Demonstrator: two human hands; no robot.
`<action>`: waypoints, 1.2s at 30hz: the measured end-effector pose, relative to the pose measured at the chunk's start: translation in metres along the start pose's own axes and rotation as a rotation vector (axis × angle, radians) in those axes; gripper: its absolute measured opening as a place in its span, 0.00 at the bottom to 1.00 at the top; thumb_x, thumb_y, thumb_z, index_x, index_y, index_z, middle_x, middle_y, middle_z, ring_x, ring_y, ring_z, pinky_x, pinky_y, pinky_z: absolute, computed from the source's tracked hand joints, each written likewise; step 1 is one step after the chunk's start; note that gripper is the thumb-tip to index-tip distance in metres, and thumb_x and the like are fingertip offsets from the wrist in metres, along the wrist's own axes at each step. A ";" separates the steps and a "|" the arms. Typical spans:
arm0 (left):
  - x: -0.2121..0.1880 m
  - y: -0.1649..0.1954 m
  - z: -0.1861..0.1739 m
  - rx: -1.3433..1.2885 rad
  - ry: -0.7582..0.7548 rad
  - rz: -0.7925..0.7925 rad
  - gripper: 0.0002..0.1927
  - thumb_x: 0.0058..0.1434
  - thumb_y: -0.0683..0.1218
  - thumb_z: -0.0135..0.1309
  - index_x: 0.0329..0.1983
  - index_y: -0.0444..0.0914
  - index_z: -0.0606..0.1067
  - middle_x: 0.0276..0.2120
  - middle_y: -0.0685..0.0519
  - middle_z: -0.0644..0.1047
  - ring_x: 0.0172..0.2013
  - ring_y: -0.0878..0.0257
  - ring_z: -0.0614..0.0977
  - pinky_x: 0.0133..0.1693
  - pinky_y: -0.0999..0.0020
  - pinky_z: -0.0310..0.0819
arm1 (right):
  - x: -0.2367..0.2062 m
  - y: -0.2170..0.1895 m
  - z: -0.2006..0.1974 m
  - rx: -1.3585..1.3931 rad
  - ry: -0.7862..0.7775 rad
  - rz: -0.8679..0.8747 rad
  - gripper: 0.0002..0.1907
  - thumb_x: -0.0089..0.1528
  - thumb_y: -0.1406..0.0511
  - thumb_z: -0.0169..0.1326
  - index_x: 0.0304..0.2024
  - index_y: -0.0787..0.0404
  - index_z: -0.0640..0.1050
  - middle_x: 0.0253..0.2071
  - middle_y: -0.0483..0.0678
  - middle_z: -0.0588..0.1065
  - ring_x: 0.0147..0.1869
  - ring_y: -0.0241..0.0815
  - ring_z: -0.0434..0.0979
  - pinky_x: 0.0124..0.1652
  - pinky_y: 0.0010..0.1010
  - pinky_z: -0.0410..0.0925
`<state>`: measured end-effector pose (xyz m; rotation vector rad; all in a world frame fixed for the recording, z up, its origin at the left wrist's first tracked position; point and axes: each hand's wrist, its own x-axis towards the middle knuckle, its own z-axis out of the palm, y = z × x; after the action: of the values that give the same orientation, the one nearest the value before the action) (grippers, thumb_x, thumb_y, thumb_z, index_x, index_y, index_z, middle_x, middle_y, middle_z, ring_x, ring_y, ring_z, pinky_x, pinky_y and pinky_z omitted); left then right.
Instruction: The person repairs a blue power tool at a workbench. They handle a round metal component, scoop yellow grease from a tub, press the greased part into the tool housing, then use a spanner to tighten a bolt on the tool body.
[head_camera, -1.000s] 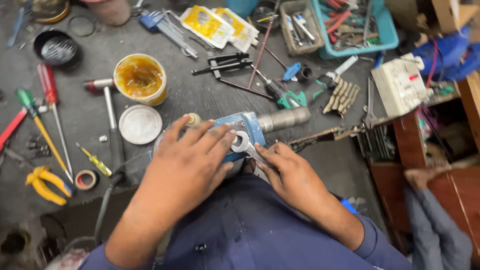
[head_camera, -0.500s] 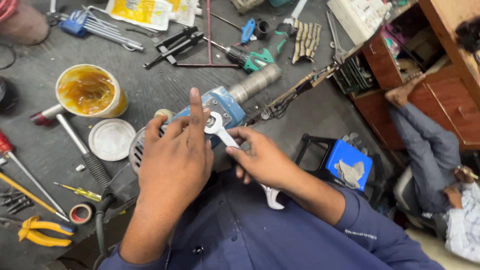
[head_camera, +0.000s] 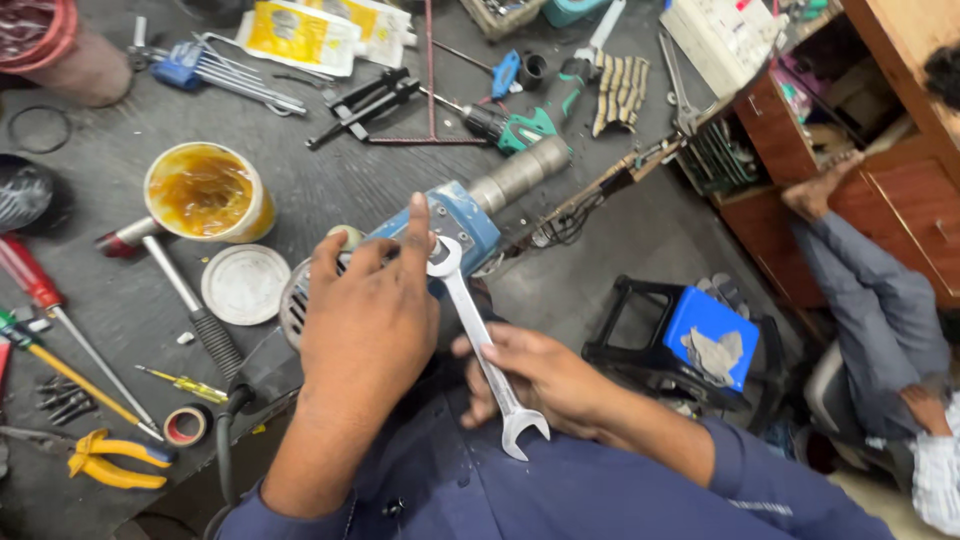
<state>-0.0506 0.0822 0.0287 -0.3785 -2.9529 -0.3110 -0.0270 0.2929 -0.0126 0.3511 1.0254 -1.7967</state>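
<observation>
A blue power tool (head_camera: 455, 215) with a grey metal nose lies on the dark workbench in front of me. My left hand (head_camera: 365, 320) rests over its body, index finger stretched up to the ring end of a silver combination spanner (head_camera: 478, 340). My right hand (head_camera: 545, 380) grips the spanner's shaft near its open-jaw end, which points down toward my blue shirt. The ring end sits on the tool's blue housing.
An open tub of yellow grease (head_camera: 205, 195) and its white lid (head_camera: 244, 284) sit at left, with a hammer (head_camera: 190, 300), screwdrivers (head_camera: 60, 335) and yellow pliers (head_camera: 115, 458). A blue-topped stool (head_camera: 700, 335) stands at right. Another person's legs (head_camera: 880, 300) are by the wooden drawers (head_camera: 905, 205).
My right hand has slid down the spanner, swinging its free end toward my body. My left index finger lifted onto the ring end. The view drifted right.
</observation>
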 end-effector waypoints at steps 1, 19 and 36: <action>0.000 0.000 0.000 0.003 0.013 0.001 0.40 0.54 0.45 0.55 0.71 0.30 0.62 0.32 0.51 0.82 0.48 0.58 0.81 0.59 0.49 0.64 | -0.005 0.002 -0.002 -0.028 -0.008 0.044 0.17 0.70 0.60 0.42 0.56 0.65 0.68 0.29 0.49 0.70 0.29 0.40 0.76 0.37 0.38 0.78; -0.005 0.002 0.000 -0.040 0.118 -0.221 0.47 0.48 0.50 0.60 0.72 0.30 0.63 0.51 0.43 0.74 0.58 0.48 0.73 0.63 0.35 0.56 | 0.008 0.008 -0.019 -0.242 -0.021 0.063 0.09 0.73 0.62 0.39 0.46 0.61 0.65 0.26 0.40 0.59 0.22 0.29 0.58 0.27 0.30 0.71; 0.006 -0.009 -0.005 -0.048 0.144 -0.242 0.32 0.47 0.50 0.61 0.54 0.29 0.73 0.45 0.39 0.74 0.48 0.43 0.75 0.50 0.48 0.67 | 0.020 -0.028 -0.039 -0.350 -0.052 0.210 0.09 0.73 0.61 0.40 0.45 0.61 0.66 0.26 0.41 0.59 0.22 0.31 0.57 0.26 0.30 0.69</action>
<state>-0.0582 0.0736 0.0327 -0.0016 -2.8532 -0.4194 -0.0683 0.3145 -0.0349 0.1869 1.1948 -1.4017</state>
